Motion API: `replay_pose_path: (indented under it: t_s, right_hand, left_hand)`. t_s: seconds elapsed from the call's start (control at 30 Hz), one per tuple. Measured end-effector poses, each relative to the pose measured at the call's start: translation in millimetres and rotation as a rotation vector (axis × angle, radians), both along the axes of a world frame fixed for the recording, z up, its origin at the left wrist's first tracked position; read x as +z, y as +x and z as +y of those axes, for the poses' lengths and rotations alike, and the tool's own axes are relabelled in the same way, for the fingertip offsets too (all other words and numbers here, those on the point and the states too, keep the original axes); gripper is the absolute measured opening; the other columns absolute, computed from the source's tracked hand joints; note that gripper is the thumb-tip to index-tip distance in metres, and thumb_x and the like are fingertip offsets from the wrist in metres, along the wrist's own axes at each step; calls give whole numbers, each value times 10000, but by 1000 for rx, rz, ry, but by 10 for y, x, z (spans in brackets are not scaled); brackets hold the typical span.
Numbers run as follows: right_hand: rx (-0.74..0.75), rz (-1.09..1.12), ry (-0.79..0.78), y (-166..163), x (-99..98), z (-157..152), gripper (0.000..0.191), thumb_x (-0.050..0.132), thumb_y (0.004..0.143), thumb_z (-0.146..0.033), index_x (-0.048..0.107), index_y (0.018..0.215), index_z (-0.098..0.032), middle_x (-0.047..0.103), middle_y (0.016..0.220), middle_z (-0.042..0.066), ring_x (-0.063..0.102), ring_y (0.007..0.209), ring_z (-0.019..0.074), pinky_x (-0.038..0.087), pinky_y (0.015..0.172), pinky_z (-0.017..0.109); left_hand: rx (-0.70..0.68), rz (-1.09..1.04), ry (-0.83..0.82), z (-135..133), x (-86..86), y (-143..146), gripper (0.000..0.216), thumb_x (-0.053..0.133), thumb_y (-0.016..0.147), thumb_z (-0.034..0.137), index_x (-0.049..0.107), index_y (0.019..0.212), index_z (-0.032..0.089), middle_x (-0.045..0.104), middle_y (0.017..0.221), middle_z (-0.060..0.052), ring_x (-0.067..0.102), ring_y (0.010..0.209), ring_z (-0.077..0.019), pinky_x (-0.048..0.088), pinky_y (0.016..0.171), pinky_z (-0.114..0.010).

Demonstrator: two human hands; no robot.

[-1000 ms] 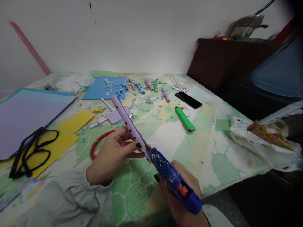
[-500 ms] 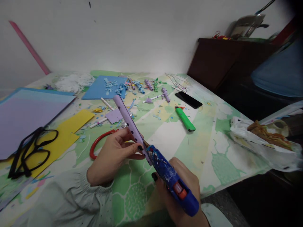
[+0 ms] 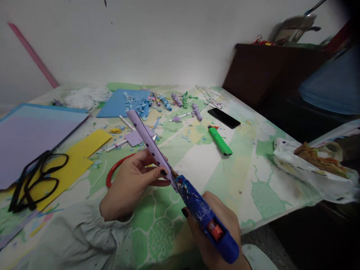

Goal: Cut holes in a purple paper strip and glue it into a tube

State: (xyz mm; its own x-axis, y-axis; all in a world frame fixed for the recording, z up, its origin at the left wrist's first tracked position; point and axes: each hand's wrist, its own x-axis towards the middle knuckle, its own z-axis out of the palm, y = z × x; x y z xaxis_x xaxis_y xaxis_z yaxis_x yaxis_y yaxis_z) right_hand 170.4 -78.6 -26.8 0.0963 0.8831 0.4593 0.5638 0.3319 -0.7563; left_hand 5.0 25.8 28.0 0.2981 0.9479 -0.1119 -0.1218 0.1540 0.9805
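My left hand (image 3: 137,180) pinches a long strip of purple foam paper (image 3: 144,137) with a row of dark holes along it. The strip slants from upper left down toward the middle. In my right hand (image 3: 219,225) is a blue glue gun (image 3: 204,213), its body smeared with whitish and brown glue. Its nozzle meets the lower part of the strip, just beyond my left fingertips. Behind the left hand lie red-handled scissors (image 3: 114,170), partly hidden. A purple square (image 3: 135,138) and white sticks (image 3: 116,145) rest beyond them.
Black glasses (image 3: 42,180) lie on yellow sheets (image 3: 81,150) at the left, near purple and blue sheets (image 3: 33,138). A green utility knife (image 3: 219,140) and a phone (image 3: 224,117) lie right of centre. Several curled foam pieces (image 3: 176,100) sit at the back.
The purple strip and my left hand have shifted slightly left. The glue gun's nozzle has moved a little up and left along the strip, while its rear end dipped slightly.
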Motion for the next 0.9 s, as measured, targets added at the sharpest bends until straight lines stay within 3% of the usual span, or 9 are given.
replay_pose_path:
  t_s: [0.17,0.6,0.9]
  right_hand:
    - [62,-33,-25,67,-8,-71,212,547,794,-219,352,713,-218,394,637,-38,436,541,110,297,481,248]
    - [58,-41,17,95,66,-117,205,522,825,-250,360,704,-218,390,606,-39,416,501,100,291,441,230]
    - [52,-56,-38,131,-6,-169,240,565,815,-285,367,700,-215,391,625,-35,421,508,102,288,453,244]
  left_hand:
    - [26,9,3,-2,19,4,254,801,684,291,646,843,169,667,717,24,683,638,-147,611,558,-235]
    - [86,-27,17,47,-7,-26,248,805,682,279,649,852,190,642,716,39,661,600,-117,608,551,-228]
    - [148,-111,-8,30,34,-6,270,843,603,258,667,801,209,650,769,56,677,613,-138,627,601,-301]
